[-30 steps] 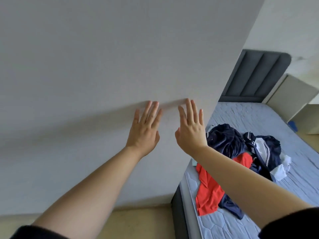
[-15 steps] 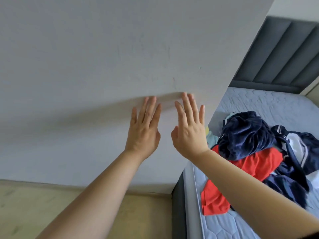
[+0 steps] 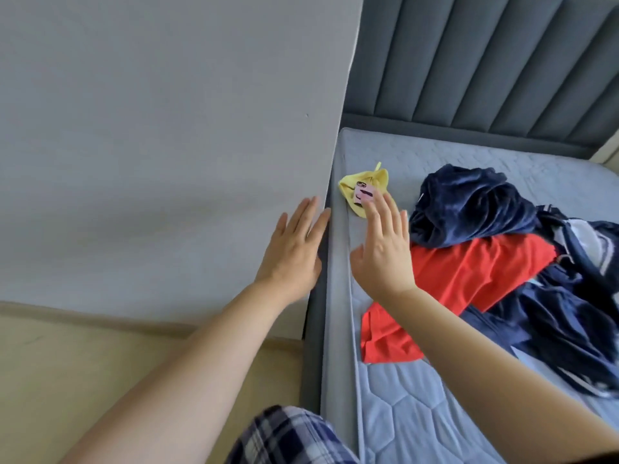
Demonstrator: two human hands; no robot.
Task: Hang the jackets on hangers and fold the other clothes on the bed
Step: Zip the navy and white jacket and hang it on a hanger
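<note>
Clothes (image 3: 485, 262) heaped on bed (image 3: 402, 413), both hands outstretched, fingers straight

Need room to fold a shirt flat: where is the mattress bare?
Bare mattress lies nearer than the red shirt, and a strip runs between the navy garment and the headboard. The clothes heap crowds the right; a yellow cloth sits by the wall-side edge.

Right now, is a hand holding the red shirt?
No, the left hand and the right hand are both open and hold nothing; the red shirt lies loose on the bed.
</note>
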